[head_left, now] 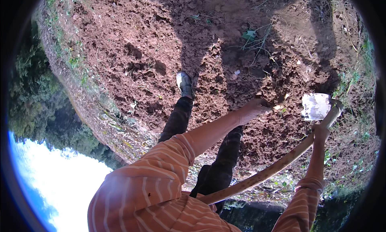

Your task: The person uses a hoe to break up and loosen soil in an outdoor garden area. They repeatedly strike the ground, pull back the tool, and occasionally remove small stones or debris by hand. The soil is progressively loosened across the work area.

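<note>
My right hand [321, 133] grips the wooden handle [271, 168] of a hoe close to its head. The broad, pale, dirt-marked metal blade [316, 106] is at the right, above the soil. From there the handle slants down and left to the front of my striped orange shirt [156, 183]. My left hand [255, 108] reaches low over the broken reddish soil [259, 141], left of the blade. Its fingers are in shadow, so whether they hold anything is unclear. Just beyond them lies a small pale piece [278, 107], perhaps a clod or stone.
My shod foot [184, 83] stands on loose soil; the other foot is hidden behind my left arm. Cut green stems with a leaf [250, 35] lie farther up. Weeds [351, 79] grow along the right side. Dry plant litter [120, 132] and trees [45, 93] are at the left.
</note>
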Action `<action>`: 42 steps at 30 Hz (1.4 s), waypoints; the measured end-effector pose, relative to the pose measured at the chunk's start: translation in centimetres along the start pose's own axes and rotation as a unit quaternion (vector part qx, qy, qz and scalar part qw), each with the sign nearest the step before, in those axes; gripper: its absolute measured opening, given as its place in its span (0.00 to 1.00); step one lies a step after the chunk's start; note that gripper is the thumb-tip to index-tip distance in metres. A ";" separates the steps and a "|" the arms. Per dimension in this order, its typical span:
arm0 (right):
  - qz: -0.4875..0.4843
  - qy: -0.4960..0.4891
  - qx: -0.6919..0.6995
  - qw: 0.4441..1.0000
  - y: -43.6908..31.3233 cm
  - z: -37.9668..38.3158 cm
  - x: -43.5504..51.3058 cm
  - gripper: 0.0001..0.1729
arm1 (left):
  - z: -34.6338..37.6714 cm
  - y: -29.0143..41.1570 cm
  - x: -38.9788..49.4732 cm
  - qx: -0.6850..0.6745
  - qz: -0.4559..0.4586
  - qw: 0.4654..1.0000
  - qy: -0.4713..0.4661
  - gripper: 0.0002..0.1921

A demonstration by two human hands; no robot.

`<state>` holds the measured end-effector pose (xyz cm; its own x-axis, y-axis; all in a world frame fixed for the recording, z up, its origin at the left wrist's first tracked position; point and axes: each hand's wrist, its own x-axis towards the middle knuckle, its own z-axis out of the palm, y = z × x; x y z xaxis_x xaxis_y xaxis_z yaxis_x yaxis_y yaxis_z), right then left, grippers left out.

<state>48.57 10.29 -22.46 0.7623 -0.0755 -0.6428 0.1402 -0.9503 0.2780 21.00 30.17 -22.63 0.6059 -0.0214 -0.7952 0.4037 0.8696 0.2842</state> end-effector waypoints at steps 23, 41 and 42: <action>0.001 -0.043 -0.014 0.999 -0.3 -0.4 0.7 0.24 | -1.0 -6.8 -7.0 0.433 -0.064 0.899 -0.008 0.27; 0.046 -0.016 0.116 0.992 0.1 -0.1 0.5 0.20 | -8.5 -3.5 6.1 0.233 0.108 0.732 0.631 0.19; 0.043 -0.020 0.110 0.993 0.1 -0.1 0.5 0.21 | -8.1 -3.8 6.5 0.175 0.097 0.720 0.664 0.18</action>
<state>49.06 10.15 -22.67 0.7390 -0.1668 -0.6528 -0.0684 -0.9824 0.1736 17.85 30.70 -33.21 -0.4227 0.7768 -0.4667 0.6893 0.6100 0.3910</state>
